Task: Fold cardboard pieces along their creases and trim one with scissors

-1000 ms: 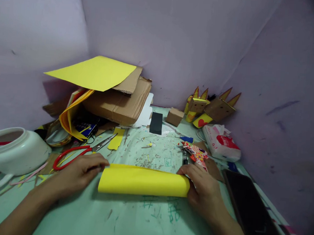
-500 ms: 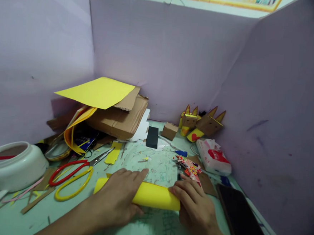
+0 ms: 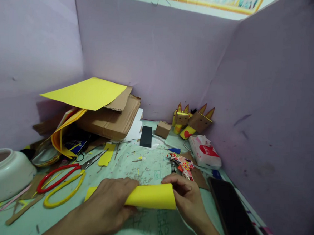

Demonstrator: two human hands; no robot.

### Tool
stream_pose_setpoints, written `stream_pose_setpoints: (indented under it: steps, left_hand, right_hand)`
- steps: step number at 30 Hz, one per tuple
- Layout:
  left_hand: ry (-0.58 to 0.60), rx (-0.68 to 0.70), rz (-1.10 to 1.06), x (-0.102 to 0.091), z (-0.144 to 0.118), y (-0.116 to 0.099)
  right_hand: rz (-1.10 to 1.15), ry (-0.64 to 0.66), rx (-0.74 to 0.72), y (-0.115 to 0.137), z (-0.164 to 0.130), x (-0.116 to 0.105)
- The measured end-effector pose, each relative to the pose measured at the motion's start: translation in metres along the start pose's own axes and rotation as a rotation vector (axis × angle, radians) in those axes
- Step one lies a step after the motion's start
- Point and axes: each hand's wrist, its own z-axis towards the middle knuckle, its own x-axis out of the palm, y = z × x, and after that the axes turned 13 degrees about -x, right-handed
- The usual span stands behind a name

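Soft, even indoor light, dark vignette at right corners, wide-angle bending at edges.

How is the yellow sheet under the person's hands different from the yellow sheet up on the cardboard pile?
The rolled yellow sheet is curled over on itself; the flat yellow sheet lies spread open. The rolled one lies low on the green table, pressed by the left hand and gripped at its end by the right hand; the flat one rests untouched atop the cardboard stack, overhanging it. Both are the same bright yellow.
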Motion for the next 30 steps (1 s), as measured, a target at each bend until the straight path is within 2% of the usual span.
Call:
stream_pose_setpoints:
  steps: [6,10,13,16,18,20,23,26,28,30]
  left_hand:
    - [0.054,0.033,-0.169,-0.014,-0.003,0.005]
    - [0.091,0.161,-0.365,-0.024,0.004,0.015]
    - [0.155,0.244,-0.527,-0.027,0.012,0.021]
    - [0.245,0.245,-0.687,-0.025,0.016,0.026]
    - [0.262,0.226,-0.752,-0.021,0.018,0.03]
    - [0.221,0.204,-0.781,-0.017,0.02,0.035]
    - [0.074,0.148,-0.843,-0.014,0.024,0.042]
    - [-0.053,0.06,-0.912,-0.013,0.029,0.043]
    - [-0.087,0.042,-0.928,-0.012,0.03,0.038]
    - [-0.058,0.094,-0.936,-0.01,0.028,0.03]
  right_hand:
    - [0.003,0.032,0.012,0.03,0.03,0.006]
    - [0.046,0.097,0.046,0.052,0.059,0.016]
    - [0.109,0.136,0.064,0.059,0.077,0.026]
    - [0.165,0.174,0.072,0.061,0.088,0.033]
    - [0.209,0.192,0.083,0.06,0.091,0.033]
    - [0.266,0.194,0.082,0.059,0.092,0.031]
    - [0.453,0.174,0.068,0.055,0.088,0.031]
    - [0.528,0.128,0.051,0.049,0.079,0.042]
    - [0.523,0.079,0.038,0.046,0.07,0.055]
    - [0.559,0.024,0.074,0.045,0.061,0.07]
